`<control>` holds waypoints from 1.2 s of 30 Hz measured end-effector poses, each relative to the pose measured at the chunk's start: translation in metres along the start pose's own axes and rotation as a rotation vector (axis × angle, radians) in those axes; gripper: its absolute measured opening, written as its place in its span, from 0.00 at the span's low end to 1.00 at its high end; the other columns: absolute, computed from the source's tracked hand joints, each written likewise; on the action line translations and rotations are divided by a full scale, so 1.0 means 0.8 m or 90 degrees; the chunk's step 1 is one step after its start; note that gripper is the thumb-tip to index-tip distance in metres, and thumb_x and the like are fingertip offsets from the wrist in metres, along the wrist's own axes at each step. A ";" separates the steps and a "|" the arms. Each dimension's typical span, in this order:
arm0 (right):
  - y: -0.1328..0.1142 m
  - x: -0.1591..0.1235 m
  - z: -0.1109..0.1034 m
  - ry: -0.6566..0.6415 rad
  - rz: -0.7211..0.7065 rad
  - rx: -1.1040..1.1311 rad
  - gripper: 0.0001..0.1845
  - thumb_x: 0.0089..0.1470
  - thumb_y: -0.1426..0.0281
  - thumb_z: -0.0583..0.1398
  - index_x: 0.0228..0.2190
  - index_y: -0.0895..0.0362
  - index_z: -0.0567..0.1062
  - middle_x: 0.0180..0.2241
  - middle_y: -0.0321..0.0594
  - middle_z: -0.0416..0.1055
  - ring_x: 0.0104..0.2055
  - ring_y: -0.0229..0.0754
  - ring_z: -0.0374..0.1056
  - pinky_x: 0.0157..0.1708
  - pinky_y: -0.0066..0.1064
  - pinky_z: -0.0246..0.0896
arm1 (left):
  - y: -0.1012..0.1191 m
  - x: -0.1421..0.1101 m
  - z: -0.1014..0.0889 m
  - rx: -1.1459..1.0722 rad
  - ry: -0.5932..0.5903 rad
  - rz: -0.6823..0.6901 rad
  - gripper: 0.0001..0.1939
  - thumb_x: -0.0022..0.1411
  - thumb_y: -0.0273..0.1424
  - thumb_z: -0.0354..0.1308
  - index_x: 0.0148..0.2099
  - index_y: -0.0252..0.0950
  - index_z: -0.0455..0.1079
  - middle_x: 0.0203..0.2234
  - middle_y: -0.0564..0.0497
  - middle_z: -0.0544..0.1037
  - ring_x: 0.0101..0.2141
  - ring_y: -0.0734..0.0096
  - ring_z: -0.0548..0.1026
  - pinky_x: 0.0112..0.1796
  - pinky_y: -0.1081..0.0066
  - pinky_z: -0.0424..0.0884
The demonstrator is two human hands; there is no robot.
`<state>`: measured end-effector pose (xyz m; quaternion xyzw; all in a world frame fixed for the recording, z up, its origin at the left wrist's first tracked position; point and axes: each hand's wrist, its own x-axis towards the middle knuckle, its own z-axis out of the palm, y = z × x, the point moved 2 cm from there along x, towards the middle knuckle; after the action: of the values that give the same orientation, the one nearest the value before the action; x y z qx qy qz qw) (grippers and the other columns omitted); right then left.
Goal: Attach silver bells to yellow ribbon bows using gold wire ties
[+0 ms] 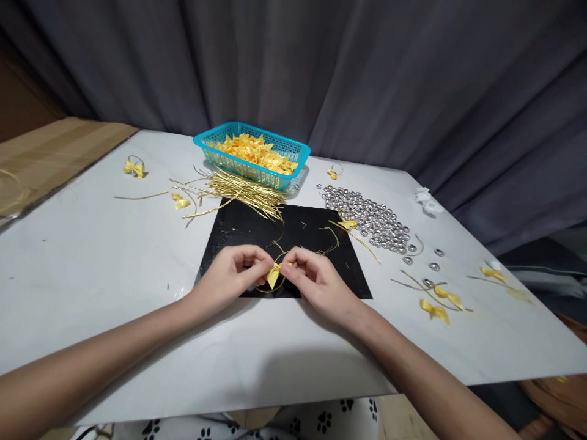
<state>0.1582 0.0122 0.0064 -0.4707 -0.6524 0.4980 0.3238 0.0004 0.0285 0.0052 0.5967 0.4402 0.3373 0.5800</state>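
My left hand (233, 272) and my right hand (316, 281) meet over the near edge of a black mat (257, 229). Both pinch a small yellow ribbon bow (274, 275) between thumb and fingertips. A thin gold wire (270, 288) loops around the bow and curves under my fingers. Both hands' fingers are closed on the bow and wire. More loose gold wire pieces (328, 241) lie on the mat just behind my right hand.
A teal basket (293, 150) of yellow bows stands at the back, a pile of gold wires (238, 189) in front of it. Silver beads (367, 217) spread at the right. Finished bows (440, 302) lie at right and a bow (134, 168) at far left. Grey curtain behind.
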 end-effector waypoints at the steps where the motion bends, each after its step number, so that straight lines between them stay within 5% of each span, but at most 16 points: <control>1: 0.001 0.000 0.000 0.004 -0.004 -0.004 0.13 0.56 0.62 0.55 0.26 0.58 0.66 0.22 0.31 0.58 0.22 0.30 0.52 0.21 0.24 0.46 | 0.000 0.001 0.000 -0.011 -0.002 -0.003 0.10 0.54 0.34 0.56 0.25 0.33 0.69 0.17 0.56 0.69 0.21 0.78 0.66 0.26 0.77 0.63; 5: 0.006 0.002 -0.001 0.040 0.009 -0.032 0.11 0.54 0.62 0.56 0.28 0.57 0.65 0.22 0.30 0.58 0.22 0.30 0.52 0.20 0.24 0.45 | -0.001 0.003 -0.001 -0.037 0.009 -0.019 0.10 0.54 0.34 0.57 0.25 0.33 0.70 0.17 0.56 0.70 0.22 0.78 0.67 0.26 0.78 0.64; 8: 0.011 0.004 -0.004 0.154 0.023 -0.048 0.14 0.49 0.62 0.61 0.27 0.56 0.61 0.19 0.26 0.52 0.18 0.29 0.46 0.17 0.23 0.39 | -0.004 0.004 -0.001 -0.052 0.025 -0.033 0.10 0.55 0.35 0.57 0.26 0.34 0.70 0.17 0.56 0.72 0.22 0.78 0.67 0.26 0.78 0.64; 12: 0.006 0.003 -0.005 0.294 -0.099 -0.094 0.17 0.48 0.66 0.62 0.21 0.57 0.58 0.21 0.28 0.53 0.20 0.28 0.47 0.19 0.23 0.43 | -0.008 0.005 -0.002 -0.067 0.081 -0.031 0.10 0.56 0.37 0.58 0.30 0.34 0.72 0.22 0.54 0.74 0.27 0.76 0.71 0.29 0.77 0.66; 18: -0.002 0.004 0.009 0.138 -0.066 -0.036 0.11 0.51 0.63 0.59 0.33 0.58 0.70 0.34 0.38 0.66 0.23 0.29 0.57 0.20 0.23 0.52 | -0.007 0.000 0.004 -0.039 0.096 0.016 0.12 0.57 0.38 0.56 0.39 0.36 0.73 0.36 0.49 0.78 0.36 0.69 0.73 0.36 0.72 0.67; 23: 0.011 0.015 0.007 0.128 0.038 0.086 0.15 0.49 0.58 0.59 0.29 0.57 0.65 0.19 0.28 0.58 0.18 0.29 0.53 0.16 0.21 0.52 | -0.010 -0.006 0.008 0.110 0.075 0.133 0.12 0.59 0.33 0.53 0.42 0.38 0.75 0.43 0.46 0.75 0.45 0.62 0.71 0.47 0.63 0.64; 28: 0.021 0.026 -0.002 0.103 0.051 0.135 0.17 0.49 0.56 0.59 0.30 0.58 0.65 0.16 0.25 0.56 0.13 0.27 0.51 0.12 0.20 0.51 | -0.015 -0.005 0.007 0.185 0.042 0.180 0.12 0.59 0.32 0.52 0.40 0.39 0.75 0.42 0.45 0.74 0.46 0.62 0.70 0.50 0.60 0.62; 33: 0.010 0.025 -0.008 -0.018 0.100 0.358 0.16 0.47 0.59 0.61 0.27 0.58 0.65 0.24 0.30 0.64 0.13 0.24 0.51 0.10 0.19 0.52 | -0.009 0.006 -0.009 0.073 0.182 0.115 0.13 0.55 0.36 0.58 0.42 0.37 0.72 0.41 0.45 0.74 0.42 0.62 0.72 0.43 0.63 0.67; 36: 0.002 0.021 -0.013 -0.103 0.159 0.424 0.11 0.48 0.65 0.61 0.27 0.61 0.68 0.24 0.32 0.66 0.14 0.24 0.51 0.09 0.17 0.52 | -0.005 0.012 -0.009 -0.028 0.098 0.050 0.20 0.49 0.39 0.63 0.44 0.36 0.71 0.40 0.45 0.77 0.40 0.64 0.73 0.41 0.66 0.68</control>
<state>0.1619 0.0318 0.0071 -0.3749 -0.4153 0.7544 0.3433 -0.0032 0.0400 0.0008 0.5728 0.4526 0.4142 0.5435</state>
